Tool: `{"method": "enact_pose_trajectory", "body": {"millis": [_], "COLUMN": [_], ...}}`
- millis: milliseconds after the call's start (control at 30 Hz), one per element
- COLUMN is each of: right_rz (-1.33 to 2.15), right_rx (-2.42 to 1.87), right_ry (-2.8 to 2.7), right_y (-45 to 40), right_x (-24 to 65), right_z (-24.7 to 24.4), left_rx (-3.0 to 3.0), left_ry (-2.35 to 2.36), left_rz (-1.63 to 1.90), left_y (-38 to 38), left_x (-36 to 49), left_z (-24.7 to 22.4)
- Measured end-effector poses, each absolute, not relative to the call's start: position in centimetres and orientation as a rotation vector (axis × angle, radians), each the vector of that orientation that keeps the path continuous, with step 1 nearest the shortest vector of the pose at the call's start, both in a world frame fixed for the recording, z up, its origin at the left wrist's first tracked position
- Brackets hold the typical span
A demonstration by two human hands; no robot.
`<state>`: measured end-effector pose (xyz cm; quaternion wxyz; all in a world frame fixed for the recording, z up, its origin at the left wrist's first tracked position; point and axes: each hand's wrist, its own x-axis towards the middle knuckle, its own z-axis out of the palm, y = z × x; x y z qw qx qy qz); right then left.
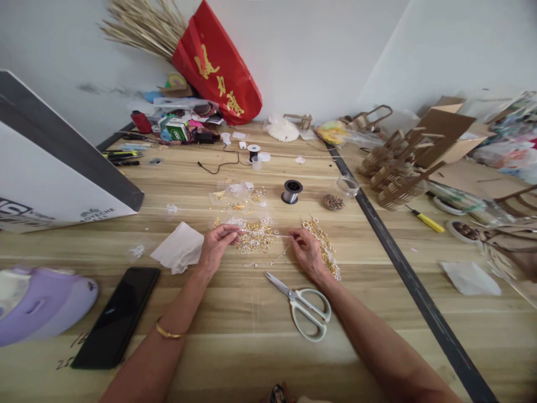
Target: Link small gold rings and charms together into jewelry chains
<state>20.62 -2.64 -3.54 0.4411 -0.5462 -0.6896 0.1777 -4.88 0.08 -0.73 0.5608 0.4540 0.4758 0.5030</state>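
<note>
A thin silver chain (282, 236) is stretched between my two hands, just over a pile of small gold and silver jewelry findings (255, 240). My left hand (218, 242) pinches one end, and my right hand (307, 249) pinches the other. From the right fingers a loose length of chain trails down onto the table, toward the left. Several gold and silver chains (322, 243) lie in a bundle beside my right hand. Below the hands rest scissors (302, 307) with pale handles, blades pointing up and left. A crumpled white tissue (179, 248) lies left of my left hand.
A wire spool (291, 191) and a dish of beads (333, 202) stand beyond the hands. To the left are a black phone (117, 316), a purple object (46, 305) and a large box (59, 168). Small woven baskets (390, 173) and a yellow-handled tool (427, 220) are at the right.
</note>
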Motion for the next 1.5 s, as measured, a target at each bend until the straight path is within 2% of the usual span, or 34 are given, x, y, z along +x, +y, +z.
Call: {"method": "enact_pose_trajectory", "body": {"millis": [500,933,1500], "right_rz": [0.438,0.589,0.614], "right_rx": [-1.378,-1.403,-1.395], "right_ry": [-1.659,-1.514,-1.573], "right_y": [-2.7,-2.4,-2.7], "right_x": [20.6,20.7,20.7], "right_z": [-3.6,-3.9,-2.9], "left_rx": [1.069,1.127,1.181], "left_ry": [1.132,1.131,1.254], "left_rz": [1.161,1.146,1.156], "left_y": [-0.1,0.2,0.6], "left_x": [-4.8,-5.3,-5.6], "left_z": [-0.2,-0.7,-0.7]}}
